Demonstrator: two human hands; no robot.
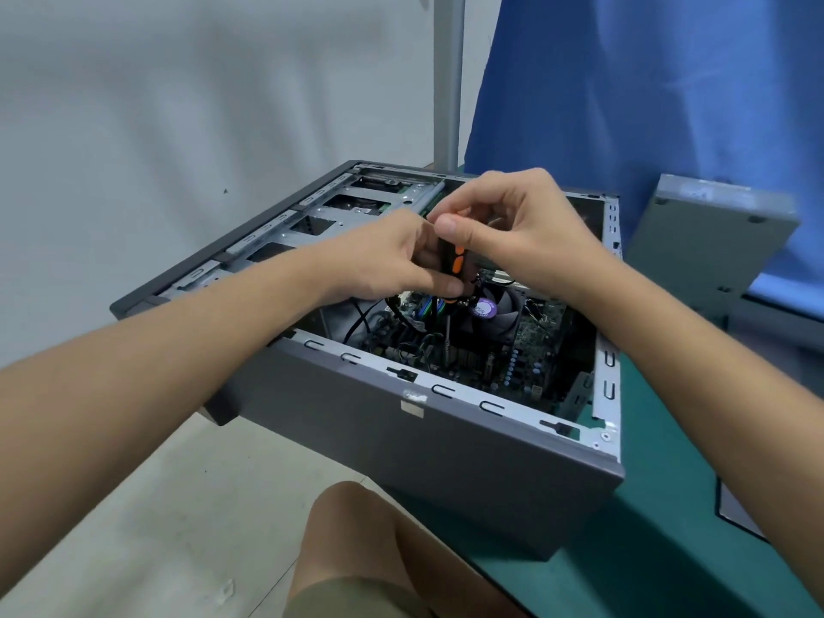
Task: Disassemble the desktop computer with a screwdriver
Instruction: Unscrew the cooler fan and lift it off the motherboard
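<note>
Computer: a grey metal desktop computer case (423, 448) is laid on its side on the table, open side up; its left end appears to jut past the table's edge, over the floor.
Screwdriver: a screwdriver with a black-and-orange handle (455, 260) is held upright over the middle of the open case, its thin metal shaft pointed down at the board inside; the tip is too small to be made out.
Left hand: the left hand (392, 260) is wrapped round the lower part of the handle, its fingers (439, 285) curled tightly against it.
Right hand: the right hand (521, 234) is set on the handle's top, which is pinched between the thumb and curled fingers (450, 225).
Inside the case: a green circuit board (530, 350) is seen on the bottom, with a round black cooling fan bearing a purple sticker (495, 316) just right of the shaft and black cables (356, 323) looped to its left.
Drive bay: a bare steel drive cage (356, 207) is fitted along the far left side.
Table: a green-topped table (669, 506) is seen under and to the right of the case.
Panel: a flat grey metal side panel (709, 238) is propped upright to the right, apart from the case.
Background: a blue cloth curtain (646, 82), a grey vertical pole (448, 78) and a pale wall (178, 104) are seen behind.
Below: a bare knee (352, 528) is seen above a pale tiled floor (156, 528).
</note>
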